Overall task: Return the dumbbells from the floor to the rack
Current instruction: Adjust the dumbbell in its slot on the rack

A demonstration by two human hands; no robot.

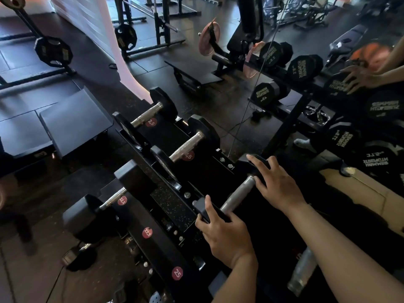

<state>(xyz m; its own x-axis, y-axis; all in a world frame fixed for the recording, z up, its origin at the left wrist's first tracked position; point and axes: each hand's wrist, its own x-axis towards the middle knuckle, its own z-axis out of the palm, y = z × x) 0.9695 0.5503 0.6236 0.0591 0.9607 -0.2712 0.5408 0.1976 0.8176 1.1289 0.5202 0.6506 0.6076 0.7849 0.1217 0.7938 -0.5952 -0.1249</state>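
A black dumbbell with a silver handle (237,197) lies across the top of the black dumbbell rack (161,243). My left hand (225,232) clasps its near head, thumb up along the edge. My right hand (275,184) lies over its far head, fingers spread across the top. On the same tier to the left sit two small dumbbells (150,112) (188,143), by red labels reading 2.5. One tier down a larger dumbbell (113,197) rests by a 22.5 label. Another dumbbell (78,254) sits lower, near the floor.
A mirror on the right (328,88) reflects the rack, more dumbbells and a hand. Another silver dumbbell handle (303,267) shows under my right forearm. Dark step platforms (74,121) and plate-loaded machines (52,51) stand on the rubber floor to the left and behind.
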